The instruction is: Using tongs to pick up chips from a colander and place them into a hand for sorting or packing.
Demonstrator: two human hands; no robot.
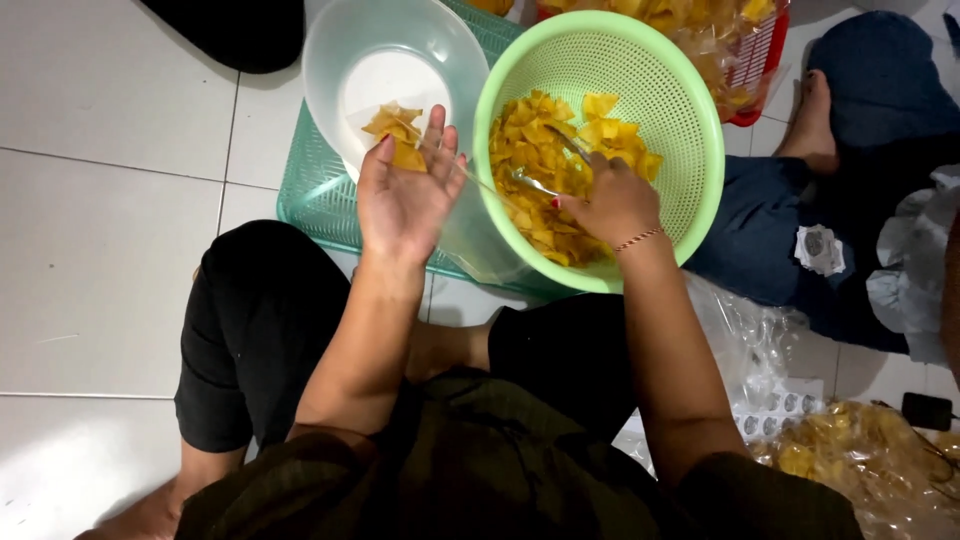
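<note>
Fingers [437,135] of the left hand [405,195] are spread, palm up, holding open the mouth of a clear plastic bag [470,225]; a few yellow chips show just past the fingertips, inside a clear round plastic bowl [345,45]. Right hand [612,205] has its fingers curled around metal tongs [545,170], whose tips lie among the thin yellow-orange chips [530,150] filling the light green perforated plastic basket [700,150]. Bowl and basket sit on a teal plastic tray [310,190] on the white tiled floor [100,250].
</note>
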